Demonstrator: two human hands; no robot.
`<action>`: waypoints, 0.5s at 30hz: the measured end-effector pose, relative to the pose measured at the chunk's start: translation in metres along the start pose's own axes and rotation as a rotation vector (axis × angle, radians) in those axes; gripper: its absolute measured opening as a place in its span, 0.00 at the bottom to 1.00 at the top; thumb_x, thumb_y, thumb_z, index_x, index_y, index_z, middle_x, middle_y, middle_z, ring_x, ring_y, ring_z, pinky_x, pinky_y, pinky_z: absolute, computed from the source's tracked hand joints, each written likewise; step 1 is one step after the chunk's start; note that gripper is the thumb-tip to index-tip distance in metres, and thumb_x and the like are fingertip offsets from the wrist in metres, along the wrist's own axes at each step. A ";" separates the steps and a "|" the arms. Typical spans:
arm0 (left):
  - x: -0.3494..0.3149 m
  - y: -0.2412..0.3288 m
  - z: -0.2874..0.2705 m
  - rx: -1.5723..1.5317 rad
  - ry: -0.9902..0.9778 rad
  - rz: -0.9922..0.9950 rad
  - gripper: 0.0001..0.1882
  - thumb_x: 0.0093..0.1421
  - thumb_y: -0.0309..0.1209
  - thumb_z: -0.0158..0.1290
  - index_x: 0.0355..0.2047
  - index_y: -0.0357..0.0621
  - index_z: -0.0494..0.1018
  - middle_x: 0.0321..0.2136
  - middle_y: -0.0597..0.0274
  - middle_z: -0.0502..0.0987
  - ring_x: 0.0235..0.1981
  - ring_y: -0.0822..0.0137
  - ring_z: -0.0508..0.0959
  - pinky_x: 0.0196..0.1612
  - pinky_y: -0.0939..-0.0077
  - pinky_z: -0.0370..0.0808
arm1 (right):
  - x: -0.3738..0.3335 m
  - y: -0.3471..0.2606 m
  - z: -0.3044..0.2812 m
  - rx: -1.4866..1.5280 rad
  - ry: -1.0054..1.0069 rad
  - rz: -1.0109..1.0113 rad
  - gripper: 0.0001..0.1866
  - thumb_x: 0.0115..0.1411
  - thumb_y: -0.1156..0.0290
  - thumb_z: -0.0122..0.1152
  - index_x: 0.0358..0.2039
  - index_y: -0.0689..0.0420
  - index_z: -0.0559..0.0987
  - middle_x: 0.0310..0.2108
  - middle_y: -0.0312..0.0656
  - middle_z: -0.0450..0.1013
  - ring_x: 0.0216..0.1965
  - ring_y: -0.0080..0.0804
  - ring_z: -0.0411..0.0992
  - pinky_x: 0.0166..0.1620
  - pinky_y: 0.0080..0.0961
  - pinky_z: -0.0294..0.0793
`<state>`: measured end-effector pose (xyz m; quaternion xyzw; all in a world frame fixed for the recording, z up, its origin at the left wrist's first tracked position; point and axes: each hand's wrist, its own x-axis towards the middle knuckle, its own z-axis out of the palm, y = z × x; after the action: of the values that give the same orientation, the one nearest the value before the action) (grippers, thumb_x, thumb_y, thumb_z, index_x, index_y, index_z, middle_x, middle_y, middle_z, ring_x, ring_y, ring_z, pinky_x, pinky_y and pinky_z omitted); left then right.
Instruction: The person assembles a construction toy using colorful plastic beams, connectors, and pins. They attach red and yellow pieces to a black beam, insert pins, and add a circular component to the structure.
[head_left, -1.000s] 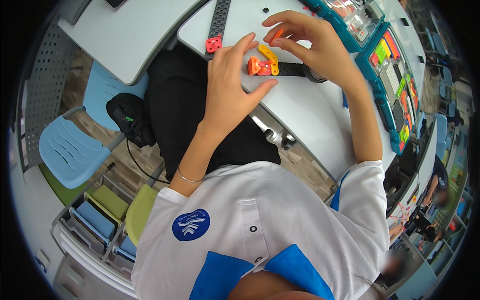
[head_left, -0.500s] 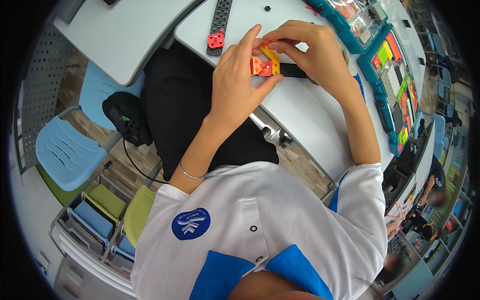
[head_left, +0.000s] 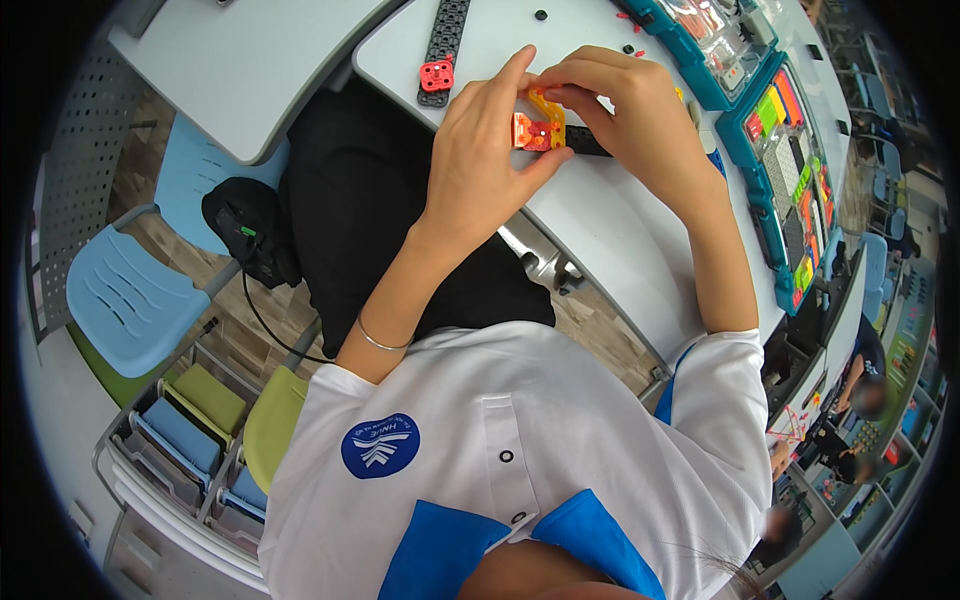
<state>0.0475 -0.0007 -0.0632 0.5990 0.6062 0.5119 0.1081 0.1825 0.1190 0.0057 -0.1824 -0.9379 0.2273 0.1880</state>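
Observation:
Both hands meet over the white table around a small assembly of plastic building pieces. A yellow angled beam (head_left: 555,112) is joined to an orange-red block (head_left: 532,132) at its lower end. My left hand (head_left: 478,150) grips the assembly, thumb below it and fingers on its far left side. At the beam's upper end, my right hand (head_left: 625,120) pinches with thumb and forefinger; its fingers partly hide that end. A black beam (head_left: 588,141) runs out to the right of the assembly and under my right hand. Whether it is attached I cannot tell.
A black perforated beam (head_left: 443,45) with a red square piece (head_left: 437,75) lies at the table's left edge. Small black and red parts (head_left: 628,49) lie farther off. Teal cases (head_left: 775,180) of colourful pieces stand on the right. A blue chair (head_left: 135,300) is at left.
Both hands and the assembly appear slightly farther right and lower in the picture, as does the table. The grip stays nearly the same, with the right fingers still at the beam's upper end.

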 end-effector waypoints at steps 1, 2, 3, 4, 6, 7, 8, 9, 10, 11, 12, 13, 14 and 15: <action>0.000 0.000 0.000 -0.002 -0.001 -0.002 0.50 0.45 0.32 0.75 0.68 0.45 0.64 0.48 0.59 0.81 0.43 0.61 0.79 0.46 0.68 0.78 | 0.000 0.000 0.001 0.005 0.007 -0.002 0.06 0.60 0.75 0.65 0.37 0.59 0.85 0.31 0.43 0.78 0.33 0.43 0.78 0.40 0.34 0.78; -0.001 0.000 0.000 -0.005 -0.002 -0.005 0.50 0.45 0.32 0.75 0.68 0.45 0.64 0.48 0.59 0.81 0.43 0.62 0.79 0.46 0.69 0.78 | 0.000 0.000 0.002 0.011 0.014 -0.004 0.06 0.60 0.75 0.65 0.37 0.59 0.85 0.31 0.43 0.78 0.33 0.43 0.78 0.40 0.33 0.78; -0.001 0.000 0.000 -0.005 -0.005 -0.008 0.50 0.45 0.32 0.75 0.68 0.45 0.64 0.48 0.60 0.81 0.42 0.62 0.79 0.45 0.69 0.77 | 0.000 -0.001 0.003 -0.003 0.012 -0.006 0.05 0.60 0.75 0.65 0.37 0.59 0.85 0.31 0.43 0.78 0.34 0.43 0.78 0.40 0.34 0.78; -0.001 0.001 0.000 -0.007 -0.008 -0.011 0.50 0.46 0.32 0.75 0.68 0.45 0.64 0.47 0.60 0.81 0.42 0.62 0.79 0.45 0.69 0.77 | -0.001 -0.001 0.002 -0.017 0.010 -0.007 0.05 0.60 0.75 0.65 0.37 0.59 0.85 0.32 0.43 0.78 0.34 0.43 0.78 0.40 0.34 0.78; -0.001 0.001 0.000 -0.009 -0.009 -0.011 0.49 0.45 0.32 0.75 0.68 0.45 0.65 0.47 0.60 0.81 0.41 0.63 0.78 0.44 0.70 0.77 | 0.000 -0.002 0.003 -0.035 0.003 -0.003 0.05 0.61 0.75 0.64 0.36 0.59 0.85 0.32 0.43 0.78 0.34 0.43 0.79 0.41 0.34 0.79; -0.001 0.000 0.000 -0.008 -0.008 -0.007 0.49 0.45 0.32 0.75 0.68 0.45 0.65 0.47 0.60 0.81 0.41 0.63 0.78 0.43 0.70 0.77 | 0.001 -0.003 0.003 -0.039 0.000 0.003 0.05 0.61 0.75 0.64 0.36 0.59 0.85 0.32 0.43 0.78 0.35 0.44 0.79 0.41 0.35 0.79; -0.001 0.000 0.000 -0.008 -0.007 -0.004 0.49 0.45 0.32 0.75 0.68 0.45 0.65 0.47 0.60 0.81 0.40 0.63 0.78 0.43 0.70 0.77 | 0.001 -0.004 0.003 -0.043 -0.003 0.009 0.05 0.61 0.74 0.63 0.36 0.59 0.85 0.32 0.43 0.79 0.35 0.44 0.79 0.41 0.35 0.78; -0.002 0.000 0.000 -0.002 -0.015 -0.017 0.49 0.45 0.32 0.75 0.68 0.45 0.65 0.47 0.60 0.81 0.40 0.63 0.78 0.43 0.70 0.77 | 0.001 -0.004 0.005 -0.053 -0.017 0.017 0.05 0.62 0.74 0.63 0.36 0.58 0.85 0.32 0.43 0.79 0.35 0.44 0.79 0.41 0.35 0.78; -0.002 0.000 0.000 0.006 -0.023 -0.029 0.50 0.45 0.32 0.76 0.68 0.45 0.65 0.47 0.60 0.81 0.40 0.63 0.78 0.43 0.70 0.77 | 0.001 -0.003 0.008 -0.063 -0.029 0.025 0.05 0.62 0.74 0.62 0.35 0.58 0.85 0.32 0.43 0.79 0.35 0.44 0.79 0.41 0.35 0.78; -0.002 0.000 0.000 0.014 -0.031 -0.041 0.50 0.45 0.32 0.76 0.68 0.45 0.65 0.47 0.60 0.81 0.40 0.63 0.78 0.43 0.70 0.77 | 0.002 -0.003 0.010 -0.074 -0.041 0.033 0.06 0.62 0.73 0.62 0.35 0.58 0.85 0.32 0.43 0.79 0.36 0.44 0.79 0.41 0.36 0.78; -0.002 0.000 0.000 0.013 -0.030 -0.035 0.50 0.45 0.32 0.76 0.68 0.45 0.65 0.46 0.60 0.81 0.40 0.63 0.78 0.43 0.70 0.77 | 0.002 -0.003 0.009 -0.073 -0.046 0.043 0.06 0.62 0.73 0.62 0.35 0.58 0.85 0.32 0.43 0.79 0.36 0.44 0.79 0.41 0.36 0.78; -0.002 0.000 0.000 0.012 -0.028 -0.030 0.50 0.45 0.32 0.76 0.68 0.45 0.65 0.46 0.60 0.81 0.40 0.63 0.78 0.42 0.70 0.77 | 0.002 -0.004 0.008 -0.072 -0.051 0.053 0.06 0.63 0.73 0.62 0.36 0.58 0.85 0.32 0.43 0.79 0.36 0.44 0.79 0.41 0.36 0.78; -0.001 0.000 0.000 0.012 -0.026 -0.024 0.50 0.45 0.32 0.76 0.68 0.45 0.65 0.46 0.60 0.81 0.40 0.64 0.78 0.42 0.69 0.77 | 0.003 -0.005 0.007 -0.071 -0.056 0.062 0.07 0.63 0.72 0.61 0.36 0.58 0.85 0.32 0.43 0.79 0.36 0.44 0.79 0.41 0.36 0.78; -0.002 0.001 0.000 0.009 -0.034 -0.046 0.50 0.45 0.32 0.76 0.68 0.44 0.65 0.47 0.60 0.81 0.41 0.63 0.78 0.43 0.69 0.77 | 0.002 -0.005 0.007 -0.068 -0.056 0.058 0.06 0.62 0.73 0.62 0.37 0.58 0.85 0.32 0.44 0.79 0.35 0.44 0.79 0.40 0.36 0.78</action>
<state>0.0483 -0.0022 -0.0633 0.5938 0.6204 0.4963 0.1274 0.1759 0.1134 0.0027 -0.2092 -0.9443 0.2058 0.1489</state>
